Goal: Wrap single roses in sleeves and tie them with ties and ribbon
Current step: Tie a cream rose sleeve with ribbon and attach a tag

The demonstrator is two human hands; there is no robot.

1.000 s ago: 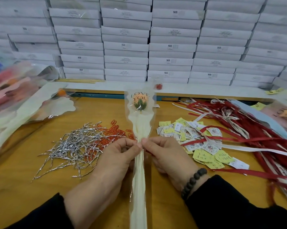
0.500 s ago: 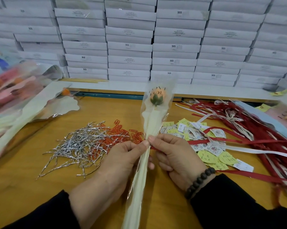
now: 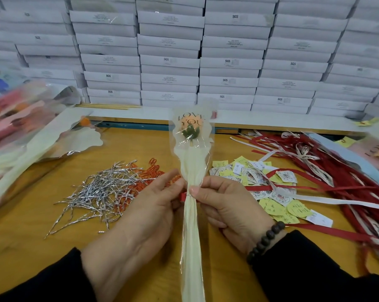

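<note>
Where the sleeve narrows to a neck, both hands pinch it: the left hand from one side with thumb and forefinger, the right hand from the other with its thumb tip on the gathered film. A thin silver tie circles the neck at that point, and a short end of red ribbon shows just beside the left thumb. The rose sits upright inside the sleeve head, under the printed words, above the hands and over the table.

Progress, as judged: this rose is sleeved and the tie appears to be on; the ribbon seems to be at the neck but not knotted. Whether the tie is fully twisted cannot be told.

Supplies lie loose on the table, not in containers: a heap of silver ties with orange clips at left, paper tags and red ribbons at right. Sleeved flowers lie stacked at far left. White boxes are stacked behind, all closed; their contents cannot be seen.
</note>
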